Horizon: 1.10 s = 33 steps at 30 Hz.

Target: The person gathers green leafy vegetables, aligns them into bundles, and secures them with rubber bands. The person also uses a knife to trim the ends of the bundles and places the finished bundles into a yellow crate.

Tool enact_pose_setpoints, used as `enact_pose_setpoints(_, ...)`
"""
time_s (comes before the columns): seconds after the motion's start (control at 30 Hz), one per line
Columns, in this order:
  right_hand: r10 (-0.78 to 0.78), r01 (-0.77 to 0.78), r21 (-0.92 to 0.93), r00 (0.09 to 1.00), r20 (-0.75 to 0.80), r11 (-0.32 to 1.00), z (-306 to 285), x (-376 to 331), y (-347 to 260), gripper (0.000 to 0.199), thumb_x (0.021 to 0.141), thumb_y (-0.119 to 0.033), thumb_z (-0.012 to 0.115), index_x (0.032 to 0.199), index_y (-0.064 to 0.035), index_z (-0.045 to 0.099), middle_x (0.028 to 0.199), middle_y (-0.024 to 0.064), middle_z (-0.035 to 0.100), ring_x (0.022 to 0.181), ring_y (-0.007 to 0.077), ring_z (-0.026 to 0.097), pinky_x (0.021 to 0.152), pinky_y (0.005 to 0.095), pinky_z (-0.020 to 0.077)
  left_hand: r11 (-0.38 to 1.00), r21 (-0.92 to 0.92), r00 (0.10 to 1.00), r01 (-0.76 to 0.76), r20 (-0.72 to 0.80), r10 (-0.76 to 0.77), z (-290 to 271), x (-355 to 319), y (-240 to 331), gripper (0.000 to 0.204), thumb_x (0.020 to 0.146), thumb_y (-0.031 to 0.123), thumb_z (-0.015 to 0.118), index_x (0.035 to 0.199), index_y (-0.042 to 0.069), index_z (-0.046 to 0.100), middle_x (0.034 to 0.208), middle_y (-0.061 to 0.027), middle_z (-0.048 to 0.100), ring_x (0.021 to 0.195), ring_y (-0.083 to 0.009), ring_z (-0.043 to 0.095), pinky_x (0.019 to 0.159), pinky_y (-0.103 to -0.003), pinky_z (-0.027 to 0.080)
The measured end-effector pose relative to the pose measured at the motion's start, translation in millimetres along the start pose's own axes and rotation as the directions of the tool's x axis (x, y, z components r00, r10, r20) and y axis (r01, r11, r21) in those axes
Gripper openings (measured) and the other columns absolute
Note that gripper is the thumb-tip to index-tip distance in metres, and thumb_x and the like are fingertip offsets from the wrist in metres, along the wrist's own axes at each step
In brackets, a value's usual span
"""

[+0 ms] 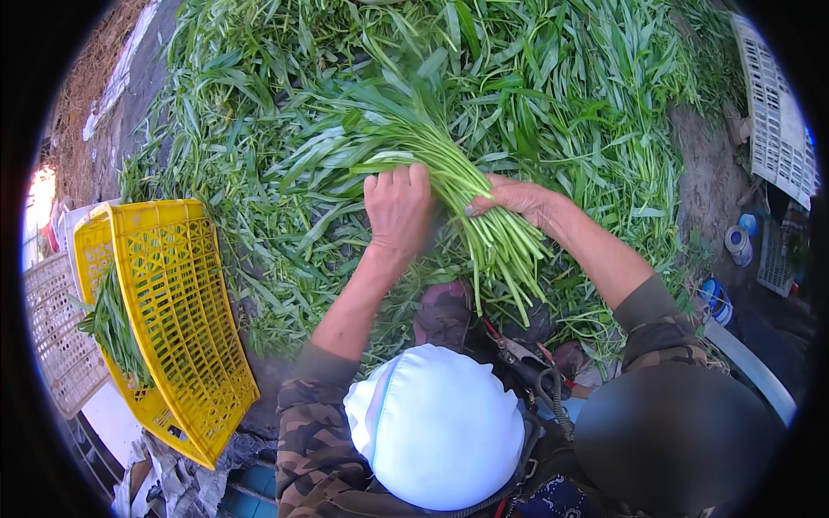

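A thick bunch of long-leaved greens, which looks like water spinach [462, 186], is held out over the pile, its leaves to the far left and its cut stem ends toward me. My right hand [518, 203] wraps round the stems from the right, thumb across them. Against the left side of the bunch, my left hand [397, 211] is closed in a fist. Whether leaves or stems are inside that fist is hidden. Loose greens [570, 112] of the same kind lie heaped beneath and beyond both hands.
At the left a yellow plastic crate [177, 293] stands tilted, with some greens inside. A pale crate [60, 319] is behind it. On the far right are a white crate [773, 108] and a can [738, 244]. A white cloth-covered dome [440, 427] fills the lower middle.
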State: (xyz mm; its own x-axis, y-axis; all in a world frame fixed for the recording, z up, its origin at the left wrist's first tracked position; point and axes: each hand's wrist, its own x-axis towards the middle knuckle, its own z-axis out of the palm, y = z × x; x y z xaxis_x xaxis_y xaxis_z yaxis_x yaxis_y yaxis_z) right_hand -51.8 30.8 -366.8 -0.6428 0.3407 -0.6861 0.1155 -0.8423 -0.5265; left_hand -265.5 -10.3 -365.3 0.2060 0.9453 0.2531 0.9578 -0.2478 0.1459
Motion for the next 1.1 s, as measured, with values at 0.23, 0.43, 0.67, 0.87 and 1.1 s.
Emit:
enact_pose_setpoints(0.23, 0.007, -0.008, 0.028, 0.999, 0.034, 1.000, -0.6, 2.8, 0.3, 0.065, 0.077, -0.010, 0.073, 0.136, -0.0043, 0.045, 0.107, 0.0103, 0.064, 0.079, 0.0156, 0.067, 0.066, 0.0318, 0.0610, 0.995, -0.092, 0.988, -0.040, -0.150, 0.026, 1.3, -11.2, -7.8, 0.044, 0.060, 0.025, 0.082, 0.087, 0.009, 0.050, 0.090, -0.0088, 0.055, 0.087, -0.0280, 0.053, 0.072, -0.041, 0.036)
enact_pose_setpoints(0.43, -0.003, 0.003, 0.004, 1.000, -0.005, 1.000, 9.8, -3.1, -5.3, 0.066, 0.078, -0.010, 0.072, 0.137, -0.0023, 0.043, 0.108, 0.0108, 0.064, 0.081, 0.0153, 0.067, 0.066, 0.0315, 0.0610, 0.984, -0.107, 0.948, -0.146, -0.301, 0.108, 13.3, -21.0, -8.9, 0.057, 0.065, 0.021, 0.078, 0.116, 0.012, 0.056, 0.109, -0.0079, 0.055, 0.099, -0.0275, 0.053, 0.082, -0.045, 0.037)
enact_pose_setpoints(0.67, 0.046, -0.046, 0.034, 0.999, 0.016, 0.998, -0.1, -0.3, -3.2, 0.063, 0.079, -0.009, 0.071, 0.135, -0.0017, 0.043, 0.106, 0.0122, 0.064, 0.082, 0.0165, 0.068, 0.067, 0.0325, 0.0609, 0.899, -0.016, 0.896, -0.437, -0.100, 0.433, 1.5, 9.3, -19.6, 0.060, 0.084, 0.015, 0.060, 0.140, 0.033, 0.048, 0.145, -0.0082, 0.039, 0.137, -0.0264, 0.037, 0.116, -0.059, 0.018)
enact_pose_setpoints(0.87, 0.024, -0.023, 0.053, 1.000, -0.012, 0.998, 7.7, -4.9, -8.6, 0.070, 0.079, -0.008, 0.069, 0.140, -0.0024, 0.036, 0.100, 0.0124, 0.064, 0.078, 0.0165, 0.069, 0.066, 0.0323, 0.0606, 0.754, -0.035, 0.743, -0.655, 0.147, 0.653, -3.4, 32.5, -33.6, 0.060, 0.089, 0.018, 0.052, 0.146, 0.033, 0.038, 0.155, -0.0096, 0.030, 0.144, -0.0288, 0.028, 0.117, -0.060, 0.013)
enact_pose_setpoints(1.1, 0.023, -0.023, 0.021, 1.000, 0.016, 1.000, 8.2, -7.1, -10.7, 0.061, 0.080, -0.009, 0.068, 0.135, -0.0025, 0.042, 0.100, 0.0103, 0.065, 0.078, 0.0147, 0.068, 0.066, 0.0295, 0.0600, 0.625, -0.078, 0.586, -0.777, 0.274, 0.763, -12.0, 48.3, -30.4, 0.070, 0.086, 0.021, 0.058, 0.149, 0.031, 0.029, 0.156, -0.0187, 0.025, 0.145, -0.0352, 0.024, 0.119, -0.056, 0.013)
